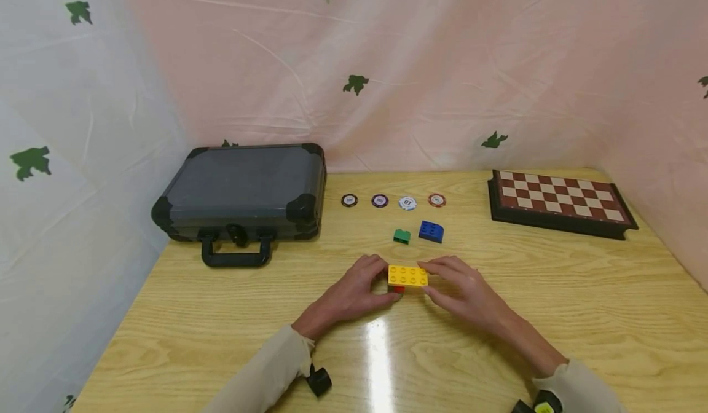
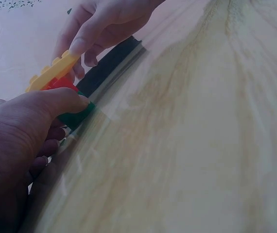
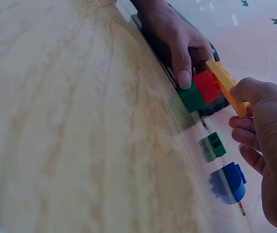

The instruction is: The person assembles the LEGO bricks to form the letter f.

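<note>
Between the hands stands one stack of three bricks: yellow plate (image 1: 407,275) on red (image 3: 206,86) on green (image 3: 192,97). Beyond it lie one loose green brick (image 1: 402,236), one blue brick (image 1: 431,231) and four chips (image 1: 407,203). A wooden table (image 1: 553,321) sits against pink sheeting. The left hand (image 1: 348,293) pinches the stack's base; the right hand (image 1: 461,289) grips the plate's end.

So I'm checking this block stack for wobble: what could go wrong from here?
The yellow plate is much wider than the red brick and green brick beneath it, so uneven pressing could tip the stack. The left hand steadies only the base with its thumb; a slip there could slide it toward the loose green block and blue block.
</note>
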A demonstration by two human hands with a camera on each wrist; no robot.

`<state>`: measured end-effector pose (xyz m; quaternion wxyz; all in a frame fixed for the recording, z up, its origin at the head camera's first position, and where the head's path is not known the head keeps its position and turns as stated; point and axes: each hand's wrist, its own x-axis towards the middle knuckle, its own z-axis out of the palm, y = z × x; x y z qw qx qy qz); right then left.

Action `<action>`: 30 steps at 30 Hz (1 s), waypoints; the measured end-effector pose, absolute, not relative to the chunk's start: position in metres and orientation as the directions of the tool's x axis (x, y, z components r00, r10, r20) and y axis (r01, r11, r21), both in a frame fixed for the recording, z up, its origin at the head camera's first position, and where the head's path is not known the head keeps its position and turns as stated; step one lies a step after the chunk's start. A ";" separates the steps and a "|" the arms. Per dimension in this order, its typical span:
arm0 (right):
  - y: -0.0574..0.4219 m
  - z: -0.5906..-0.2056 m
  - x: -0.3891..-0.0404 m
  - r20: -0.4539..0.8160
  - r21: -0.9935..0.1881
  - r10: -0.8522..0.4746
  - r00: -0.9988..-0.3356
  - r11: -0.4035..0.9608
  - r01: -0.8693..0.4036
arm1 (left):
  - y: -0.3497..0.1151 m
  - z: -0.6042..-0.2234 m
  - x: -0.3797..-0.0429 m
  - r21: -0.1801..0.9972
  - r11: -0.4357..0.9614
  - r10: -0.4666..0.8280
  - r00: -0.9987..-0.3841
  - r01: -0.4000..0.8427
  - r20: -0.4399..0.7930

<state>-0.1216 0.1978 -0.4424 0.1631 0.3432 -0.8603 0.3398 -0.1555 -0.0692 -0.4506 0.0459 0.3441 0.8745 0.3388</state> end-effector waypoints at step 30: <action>0.190 -0.439 -0.122 0.483 -0.495 -0.482 -0.731 0.539 -0.682 | -0.068 -0.450 -0.155 0.629 0.536 0.626 -0.765 0.563 0.151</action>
